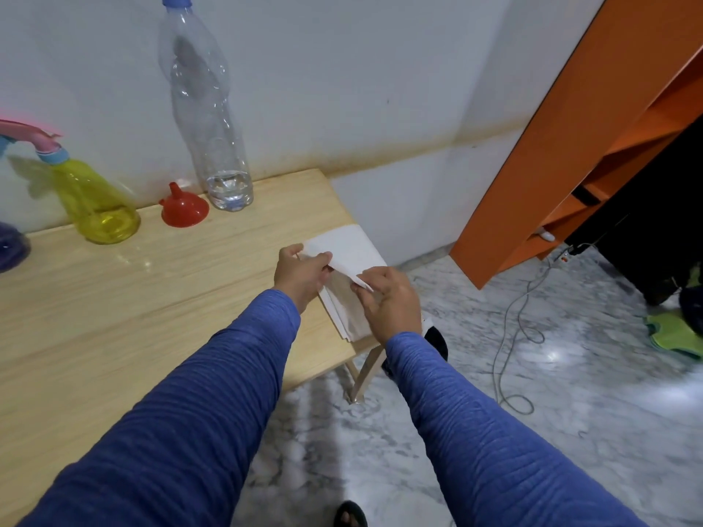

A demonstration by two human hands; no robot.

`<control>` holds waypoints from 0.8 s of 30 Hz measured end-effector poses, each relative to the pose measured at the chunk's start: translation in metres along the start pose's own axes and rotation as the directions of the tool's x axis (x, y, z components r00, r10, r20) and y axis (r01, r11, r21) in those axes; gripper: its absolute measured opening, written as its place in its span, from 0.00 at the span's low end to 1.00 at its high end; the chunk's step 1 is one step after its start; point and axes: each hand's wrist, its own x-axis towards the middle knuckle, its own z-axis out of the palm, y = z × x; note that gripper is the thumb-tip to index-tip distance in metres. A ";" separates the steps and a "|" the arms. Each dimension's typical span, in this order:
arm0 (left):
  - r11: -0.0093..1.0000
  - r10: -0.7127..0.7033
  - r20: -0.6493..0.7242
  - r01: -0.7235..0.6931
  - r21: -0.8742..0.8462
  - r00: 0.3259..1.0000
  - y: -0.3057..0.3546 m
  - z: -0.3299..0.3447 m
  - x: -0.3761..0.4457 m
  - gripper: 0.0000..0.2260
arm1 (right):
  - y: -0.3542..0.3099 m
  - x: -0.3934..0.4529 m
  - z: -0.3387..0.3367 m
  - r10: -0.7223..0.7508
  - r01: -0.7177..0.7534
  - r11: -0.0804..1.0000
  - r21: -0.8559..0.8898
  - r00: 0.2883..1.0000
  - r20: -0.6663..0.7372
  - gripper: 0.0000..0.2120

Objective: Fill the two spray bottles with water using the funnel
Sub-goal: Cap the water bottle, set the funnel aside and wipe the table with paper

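The light wooden counter (114, 298) carries everything. A tall clear plastic bottle with a blue cap (207, 108) stands at the far edge, with a little water at its bottom. The yellow spray bottle with a pink trigger (95, 203) stands near the far left corner, and a purple spray bottle (11, 245) is cut by the left edge. At the right edge lies a folded white cloth (350, 256); the left hand (302, 270) and the right hand (392, 298) both pinch it. The small red plastic funnel (184, 209) sits mouth-down between the yellow and the clear bottle.
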 end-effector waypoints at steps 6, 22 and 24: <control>0.985 0.148 0.054 -0.152 0.077 0.987 0.033 0.004 -0.005 0.20 | -0.029 0.021 -0.041 0.017 -0.022 0.993 0.118 0.999 0.044 0.24; 0.878 0.476 -0.322 -0.461 0.128 0.818 0.139 -0.135 -0.049 0.10 | -0.180 0.078 -0.011 -0.207 0.058 0.906 0.419 0.924 0.320 0.11; 0.877 0.476 -0.379 -0.457 0.147 0.793 0.137 -0.166 -0.052 0.09 | -0.200 0.076 0.013 -0.261 0.108 0.901 0.419 0.909 0.326 0.11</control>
